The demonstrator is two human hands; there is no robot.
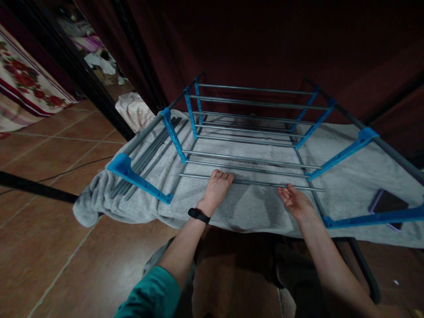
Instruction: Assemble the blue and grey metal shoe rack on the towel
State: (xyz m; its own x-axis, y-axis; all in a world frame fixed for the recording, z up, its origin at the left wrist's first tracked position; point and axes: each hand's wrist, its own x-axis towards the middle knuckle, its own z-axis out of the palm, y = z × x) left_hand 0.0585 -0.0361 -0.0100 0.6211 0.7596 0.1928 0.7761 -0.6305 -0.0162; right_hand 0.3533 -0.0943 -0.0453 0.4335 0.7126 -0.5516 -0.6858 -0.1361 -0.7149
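Both my hands hold one thin grey metal rod [255,182] that runs crosswise near the front of a rack frame. Around it, toward the middle, my left hand [218,183] is closed. Farther along, my right hand [293,198] pinches the rod between thumb and fingers. The rack has blue plastic brackets [174,138] on its left and more blue brackets [344,154] on its right, joined by grey side tubes [149,129]. Several crossbars [248,167] span between the brackets behind the held rod. The rod's two ends lie over the lower side tubes; I cannot tell whether they touch.
A grey blanket [212,210] covers the surface under the rack. Several loose grey rods [150,154] lie at its left. A dark phone-like object [389,203] rests at the right, partly behind a blue bracket. Black metal posts [89,84] and a dark red curtain [251,44] stand beyond.
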